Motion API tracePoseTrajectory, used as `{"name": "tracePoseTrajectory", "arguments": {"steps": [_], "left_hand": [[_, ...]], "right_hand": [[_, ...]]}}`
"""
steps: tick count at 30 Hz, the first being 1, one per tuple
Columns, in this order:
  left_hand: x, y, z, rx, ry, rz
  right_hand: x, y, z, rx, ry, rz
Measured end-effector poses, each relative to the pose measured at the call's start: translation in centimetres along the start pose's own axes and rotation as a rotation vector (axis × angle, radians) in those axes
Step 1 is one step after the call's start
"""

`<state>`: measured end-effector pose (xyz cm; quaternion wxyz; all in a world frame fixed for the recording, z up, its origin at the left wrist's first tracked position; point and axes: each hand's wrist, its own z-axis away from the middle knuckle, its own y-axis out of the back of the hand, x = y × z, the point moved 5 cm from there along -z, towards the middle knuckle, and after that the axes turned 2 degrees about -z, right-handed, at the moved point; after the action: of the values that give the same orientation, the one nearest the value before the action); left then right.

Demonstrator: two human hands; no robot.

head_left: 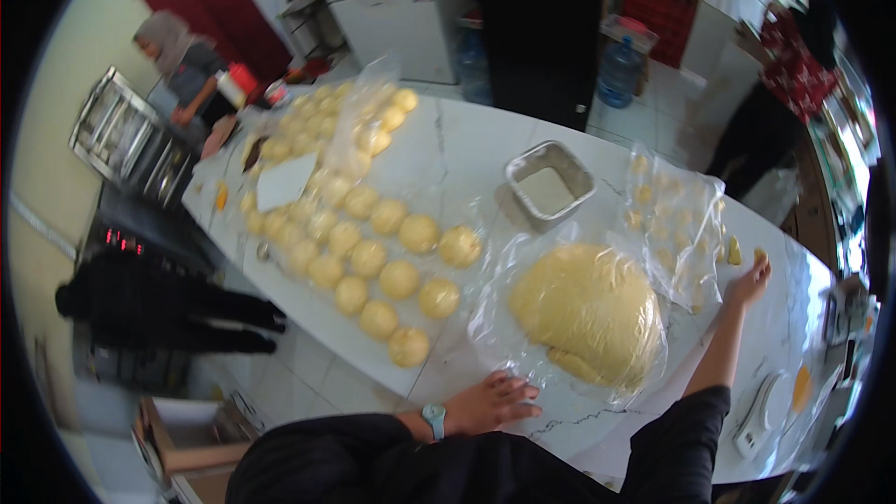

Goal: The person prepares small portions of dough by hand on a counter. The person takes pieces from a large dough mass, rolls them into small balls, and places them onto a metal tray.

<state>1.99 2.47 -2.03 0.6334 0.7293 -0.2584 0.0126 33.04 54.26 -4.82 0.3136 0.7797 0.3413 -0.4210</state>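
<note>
My left hand (490, 401) lies on the white marble-patterned table (448, 135) at its near edge, fingers spread, holding nothing. Just beyond it a large mound of yellow dough (588, 313) sits under clear plastic film (495, 317). My right hand (754, 280) is out to the right, past the dough, with its fingers curled together; whatever may be in them is too small to make out. Beside those fingers is a small yellow scrap (735, 250). Another plastic sheet (677, 224) with small dough bits lies between that hand and the mound.
Rows of dough balls (383, 271) under film fill the table's left side, with a white card-like piece (287, 183) on them. A square metal tin (551, 185) stands beyond the mound. A white scale (765, 413) is at right. Other people (187, 70) stand around the table.
</note>
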Motion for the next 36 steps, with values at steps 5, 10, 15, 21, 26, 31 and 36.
{"name": "tracePoseTrajectory", "arguments": {"steps": [5,10,15,21,26,31,36], "left_hand": [[0.0,1.5,-1.1,-0.042,0.002,0.217],[0.4,1.3,-0.9,0.006,0.012,0.189],[0.6,1.5,-0.7,0.025,-0.027,0.193],[0.4,1.7,-1.9,-0.006,-0.067,0.129],[0.9,1.4,-0.5,-0.025,-0.016,0.105],[0.7,1.7,-1.5,-0.071,-0.053,0.077],[1.1,2.2,-2.0,-0.139,-0.047,0.065]], "right_hand": [[-1.1,1.8,1.9,-0.352,0.055,0.047],[-3.3,2.5,3.6,-0.306,0.013,0.041],[-2.4,4.2,2.1,-0.133,0.029,0.103],[1.2,9.1,3.3,-0.147,0.045,0.147],[-6.1,18.6,17.5,-0.309,0.233,0.133],[-8.1,26.9,24.2,-0.468,0.137,0.434],[-9.1,21.8,19.8,-0.308,0.454,0.664]]}}
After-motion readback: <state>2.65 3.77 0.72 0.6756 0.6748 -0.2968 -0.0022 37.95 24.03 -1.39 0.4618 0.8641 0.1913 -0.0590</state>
